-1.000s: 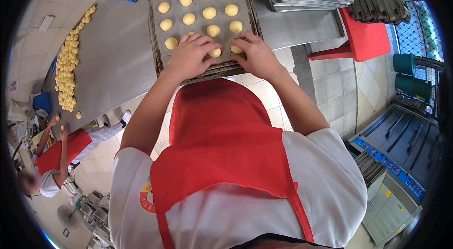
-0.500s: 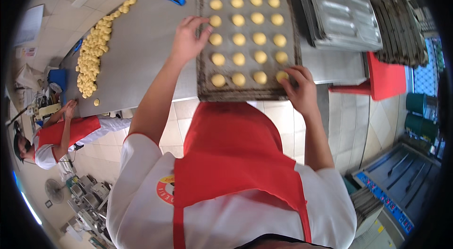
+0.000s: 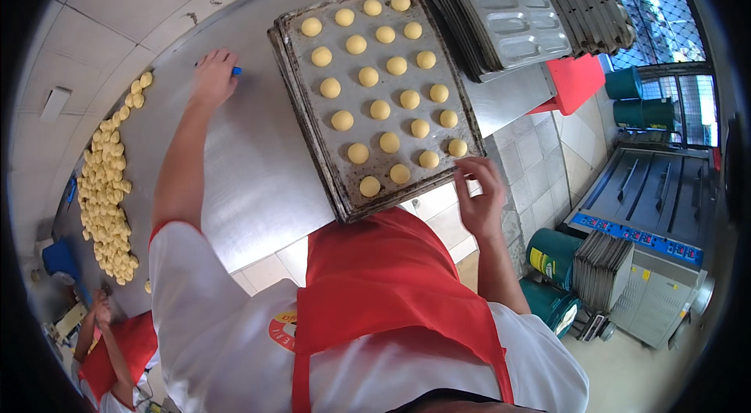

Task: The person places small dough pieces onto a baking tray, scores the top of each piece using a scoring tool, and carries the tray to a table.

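Left hand (image 3: 214,78): stretched well out over the table (image 3: 250,186), palm down, fingers curled low over a cutter (image 3: 237,70); only a blue end is left showing, so how firmly it is gripped, if at all, cannot be told.
Right hand (image 3: 483,192): held at the near right corner of the tray (image 3: 352,98), half open, fingers bent and thumb apart, with nothing seen in it; whether the rim is touched cannot be told.
Balls (image 3: 379,109): twenty-four, yellow, laid out on the tray in six rows of four; gaps are left all round, probably so that none will stick to its neighbour.
Tray: set at the table's near edge, right in front of the body, presumably for easy reach by both hands.
Pile (image 3: 108,194): yellow pieces heaped along the table's left side, well apart from the tray; working room seems to be kept between.
Pans (image 3: 501,10): stacked beyond the tray's right side.
Co-worker (image 3: 117,358): seen at lower left, near the pile's end.
Changes: half a second ago, the tray's left edge was met by the left hand, the cutter lay uncovered, and the corner ball was touched by the right hand; that ball is now left free. Everything looks more slanted, as the view has been turned.
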The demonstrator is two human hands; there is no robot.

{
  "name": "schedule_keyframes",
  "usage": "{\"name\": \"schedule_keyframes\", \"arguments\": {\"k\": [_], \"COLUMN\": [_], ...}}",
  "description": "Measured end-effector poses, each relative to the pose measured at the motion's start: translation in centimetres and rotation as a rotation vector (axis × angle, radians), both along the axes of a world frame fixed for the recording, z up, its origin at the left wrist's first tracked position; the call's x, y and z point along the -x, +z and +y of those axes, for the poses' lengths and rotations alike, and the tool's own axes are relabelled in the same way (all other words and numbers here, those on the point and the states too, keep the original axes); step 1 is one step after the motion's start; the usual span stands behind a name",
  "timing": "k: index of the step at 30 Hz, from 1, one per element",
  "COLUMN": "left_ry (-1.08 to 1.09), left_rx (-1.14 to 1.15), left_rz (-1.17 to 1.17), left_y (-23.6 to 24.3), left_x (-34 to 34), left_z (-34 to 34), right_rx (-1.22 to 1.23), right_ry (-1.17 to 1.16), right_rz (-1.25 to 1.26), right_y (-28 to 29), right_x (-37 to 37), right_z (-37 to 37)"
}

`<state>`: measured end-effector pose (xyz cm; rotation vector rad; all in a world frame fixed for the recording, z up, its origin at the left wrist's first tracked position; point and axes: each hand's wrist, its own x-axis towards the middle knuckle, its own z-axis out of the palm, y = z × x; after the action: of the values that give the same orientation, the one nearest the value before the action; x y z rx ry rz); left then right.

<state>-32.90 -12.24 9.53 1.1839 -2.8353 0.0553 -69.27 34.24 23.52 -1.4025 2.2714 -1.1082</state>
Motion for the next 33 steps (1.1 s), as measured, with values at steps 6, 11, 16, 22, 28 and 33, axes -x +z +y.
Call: {"name": "schedule_keyframes", "arguments": {"k": [6,11,16,22,28,33], "left_ry": [0.078,-0.365,-0.174,0.274,0.287,0.288], "left_rx": [0.272,0.239,0.045,-0.427,-0.381,-0.470], "left_rz": [0.771,0.916,0.921,0.810,0.871,0.885], "left_y": [10.4,14.6,11.1,4.6,4.3,4.7], "left_x": [2.0,11.8,14.5,14.1,13.8,13.6], "left_z": [11.3,28.6,35.8,39.6,41.0,40.1], "right_rx": [-0.140,-0.130,-0.028,-0.306,-0.398,-0.425], "right_ry": [0.450,0.284,0.373,0.687,1.063,1.246], "right_rz": [-0.572,-1.712,-1.022,-0.382,0.467,0.671], "right_y": [0.8,4.0,1.4,0.4,0.4,-1.2], "right_x": [-4.8,-6.8,2.8,11.2,9.5,3.6], "right_z": [-6.2,-11.2,-9.6,-5.0,-3.8,-6.5]}}
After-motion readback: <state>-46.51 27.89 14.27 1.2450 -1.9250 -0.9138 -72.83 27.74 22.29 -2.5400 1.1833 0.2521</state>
